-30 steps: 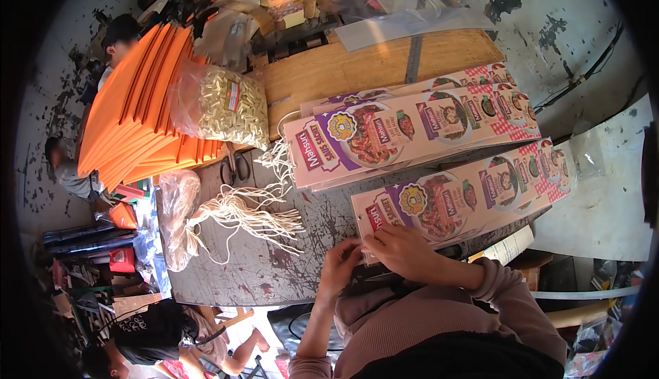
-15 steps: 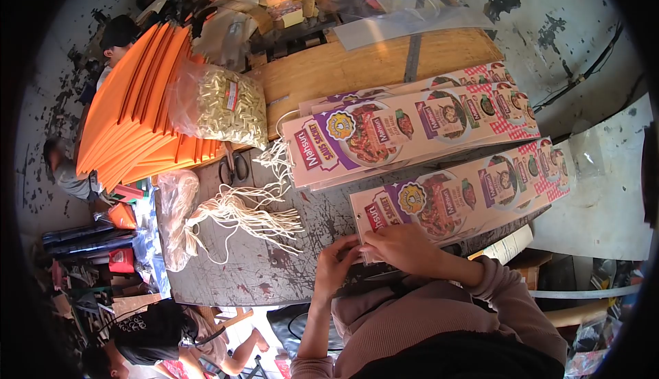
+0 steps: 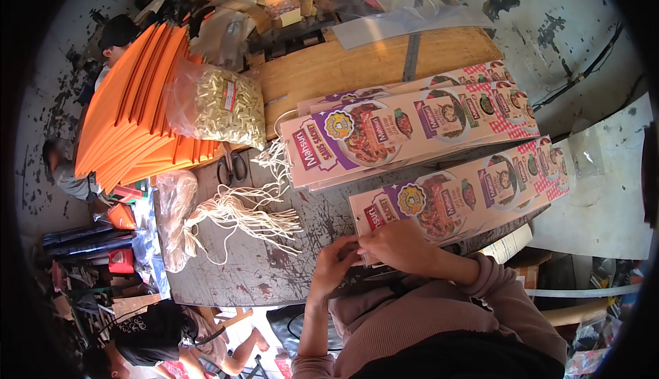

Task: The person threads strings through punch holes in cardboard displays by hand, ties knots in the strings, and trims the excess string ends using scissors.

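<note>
A printed Mahsuri sauce card lies at the table's near edge, on what looks like a small stack. My right hand covers its lower left corner, fingers closed in a pinch. Touching it fingertip to fingertip, my left hand is closed just off that corner. What the fingertips hold is hidden. A small hole shows at the card's left edge. Behind lies another stack of the same cards, with white cord loops at its left end. A bundle of white cords spreads to the left of my hands.
Scissors lie behind the cords. A plastic bag of gold-coloured small pieces leans by orange folded sheets. A metal ruler lies on the wooden board. Another person sits at lower left.
Both hands stay at the card's corner, with only a slight shift of the fingers. The view has moved very little; the cards and cords lie as before.
</note>
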The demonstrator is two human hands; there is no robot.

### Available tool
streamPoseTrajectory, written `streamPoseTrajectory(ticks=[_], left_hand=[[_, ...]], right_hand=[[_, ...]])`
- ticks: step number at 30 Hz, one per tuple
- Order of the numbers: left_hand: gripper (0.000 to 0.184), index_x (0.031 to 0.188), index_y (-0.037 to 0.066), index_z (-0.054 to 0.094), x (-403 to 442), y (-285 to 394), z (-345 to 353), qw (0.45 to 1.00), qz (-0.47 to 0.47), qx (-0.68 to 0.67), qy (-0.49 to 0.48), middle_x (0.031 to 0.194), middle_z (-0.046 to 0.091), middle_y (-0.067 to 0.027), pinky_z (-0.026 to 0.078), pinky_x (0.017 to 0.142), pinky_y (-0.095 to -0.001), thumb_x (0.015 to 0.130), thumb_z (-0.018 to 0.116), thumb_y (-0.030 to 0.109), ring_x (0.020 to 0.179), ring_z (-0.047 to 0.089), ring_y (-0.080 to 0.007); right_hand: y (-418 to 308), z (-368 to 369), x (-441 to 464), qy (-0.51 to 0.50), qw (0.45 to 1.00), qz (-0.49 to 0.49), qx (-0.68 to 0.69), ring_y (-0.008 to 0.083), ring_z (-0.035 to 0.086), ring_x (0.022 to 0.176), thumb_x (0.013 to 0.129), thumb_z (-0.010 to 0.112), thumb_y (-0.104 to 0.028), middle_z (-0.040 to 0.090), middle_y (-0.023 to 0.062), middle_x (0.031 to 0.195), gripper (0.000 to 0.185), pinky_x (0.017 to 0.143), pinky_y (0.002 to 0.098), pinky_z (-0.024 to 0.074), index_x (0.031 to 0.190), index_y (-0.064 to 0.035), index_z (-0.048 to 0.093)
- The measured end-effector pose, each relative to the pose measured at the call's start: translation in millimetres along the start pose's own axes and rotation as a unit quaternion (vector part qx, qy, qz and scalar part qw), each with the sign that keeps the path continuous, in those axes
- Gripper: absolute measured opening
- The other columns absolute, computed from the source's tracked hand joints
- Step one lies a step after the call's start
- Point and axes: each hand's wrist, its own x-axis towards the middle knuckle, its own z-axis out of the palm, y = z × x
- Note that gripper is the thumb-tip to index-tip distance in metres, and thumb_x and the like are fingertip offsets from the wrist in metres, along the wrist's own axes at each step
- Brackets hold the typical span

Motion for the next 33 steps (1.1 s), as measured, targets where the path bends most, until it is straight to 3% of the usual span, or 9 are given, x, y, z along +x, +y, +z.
streamPoseTrajectory(ticks=[3,7,9,19,23,26,29,31,33], left_hand=[[0.022,0.107,-0.006,0.053,-1.0,-4.4,0.0,0.995,-0.027,-0.093,-0.019,0.101,0.06,-0.0128,0.05,0.081,-0.0265,0.085,0.047,-0.004,0.093,0.058,-0.0164],[0.023,0.108,-0.007,0.052,-1.6,-5.0,5.4,0.983,-0.055,-0.175,-0.03,0.1,0.059,-0.0119,0.048,0.083,-0.0263,0.086,0.048,-0.002,0.09,0.058,-0.0155],[0.022,0.107,-0.007,0.053,-2.2,-6.2,7.6,0.977,-0.053,-0.202,-0.032,0.098,0.059,-0.0111,0.048,0.083,-0.0261,0.086,0.049,-0.001,0.089,0.058,-0.015],[0.014,0.096,-0.002,0.055,-2.2,-9.5,15.5,0.967,-0.071,-0.242,-0.03,0.088,0.059,-0.0048,0.047,0.066,-0.0189,0.084,0.056,0.004,0.076,0.057,-0.0087],[0.015,0.098,-0.001,0.055,-2.8,-13.0,16.4,0.961,-0.083,-0.263,-0.027,0.086,0.058,-0.0026,0.046,0.064,-0.0181,0.085,0.056,0.006,0.074,0.055,-0.0073],[0.013,0.097,-0.001,0.051,-2.2,-13.3,17.7,0.949,-0.101,-0.3,0.004,0.086,0.058,-0.0045,0.046,0.064,-0.0182,0.088,0.051,0.008,0.073,0.056,-0.0082],[0.01,0.097,0.001,0.045,1.7,-18.1,17.0,0.928,-0.039,-0.37,-0.032,0.094,0.056,-0.0079,0.05,0.074,-0.0229,0.091,0.044,0.008,0.085,0.058,-0.0134],[0.009,0.098,0.004,0.041,-0.4,-5.3,25.1,0.95,-0.06,-0.297,0.075,0.1,0.055,-0.0127,0.052,0.074,-0.0268,0.094,0.037,0.012,0.087,0.059,-0.0185],[0.01,0.099,0.006,0.04,-0.7,-11.4,24.8,0.948,-0.044,-0.299,0.101,0.103,0.054,-0.0141,0.051,0.076,-0.0307,0.094,0.036,0.014,0.091,0.058,-0.0206]], right_hand=[[-5.7,1.6,1.4,-0.065,0.991,-0.019,-0.112,0.0207,0.058,0.048,0.077,0.058,-0.028,0.053,0.0048,0.051,0.023,0.045,0.0338,0.0422,0.066,-0.0084,0.054],[-15.6,-11.9,1.1,-0.079,0.986,-0.007,-0.146,0.0195,0.058,0.048,0.076,0.058,-0.027,0.053,0.005,0.049,0.023,0.044,0.0331,0.0424,0.065,-0.0071,0.055],[-17.8,-13.0,0.3,-0.072,0.983,-0.001,-0.171,0.0158,0.059,0.05,0.071,0.057,-0.019,0.056,0.0029,0.051,0.016,0.043,0.0294,0.04,0.058,-0.0109,0.061],[1.0,-24.8,1.9,-0.081,0.995,-0.061,-0.012,0.0237,0.06,0.052,0.069,0.058,-0.021,0.058,0.0086,0.057,0.016,0.045,0.0349,0.0444,0.061,-0.0074,0.06],[3.8,-25.9,-1.0,-0.097,0.994,-0.053,-0.004,0.0268,0.059,0.051,0.077,0.055,-0.033,0.054,0.0097,0.053,0.026,0.045,0.0379,0.0433,0.069,-0.0072,0.056],[6.6,-23.1,-3.3,-0.087,0.996,-0.024,0.004,0.0283,0.058,0.049,0.081,0.053,-0.042,0.051,0.0092,0.049,0.035,0.044,0.0397,0.0422,0.071,-0.0079,0.053],[12.1,-28.4,-5.9,-0.107,0.994,0.017,0.016,0.0306,0.058,0.052,0.081,0.052,-0.045,0.052,0.011,0.051,0.039,0.048,0.0403,0.0428,0.072,-0.0069,0.052],[19.6,-31.7,-10.5,-0.12,0.992,0.033,0.025,0.0318,0.058,0.055,0.081,0.051,-0.045,0.052,0.012,0.053,0.04,0.05,0.0403,0.0433,0.072,-0.0064,0.052],[28.8,-32.0,-17.2,-0.155,0.983,0.076,0.057,0.0334,0.059,0.063,0.083,0.051,-0.043,0.056,0.0142,0.061,0.038,0.056,0.0396,0.044,0.077,-0.0057,0.054]])
